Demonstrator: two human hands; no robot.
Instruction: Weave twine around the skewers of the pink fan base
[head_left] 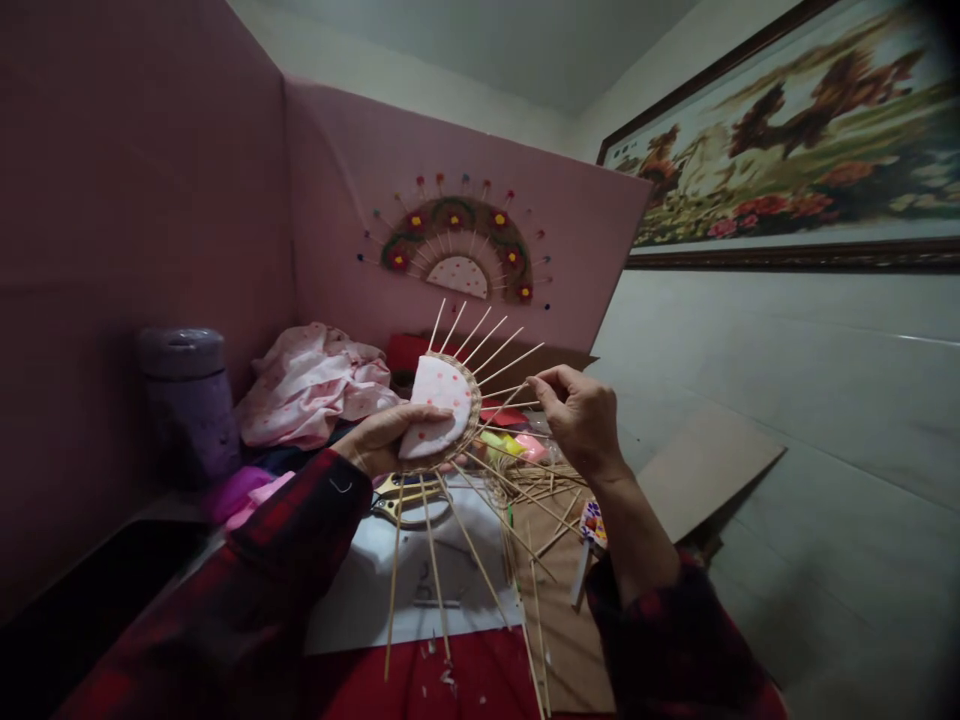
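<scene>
My left hand (382, 432) is closed on a half-round craft piece (444, 395), its thumb flat on the front. White cloth with pink-red dots covers this piece, and a woven tan cord edge (474, 408) runs round its curve. Thin wooden sticks (491, 345) fan out from that edge, several upward and right, others longer and hanging down. To the right, my right hand (581, 410) pinches a thin tan strand (504, 412) that runs back to the woven edge, close to the stick tips. Its fingertips partly hide the strand's end.
Gold-handled scissors (409, 500) lie on white paper (375, 590), beside loose sticks and tan cord (544, 482). Crumpled dotted cloth (319, 385) and a purple flask (187, 400) stand left. A finished-looking fan (456, 235) hangs on the pink panel (330, 140) behind.
</scene>
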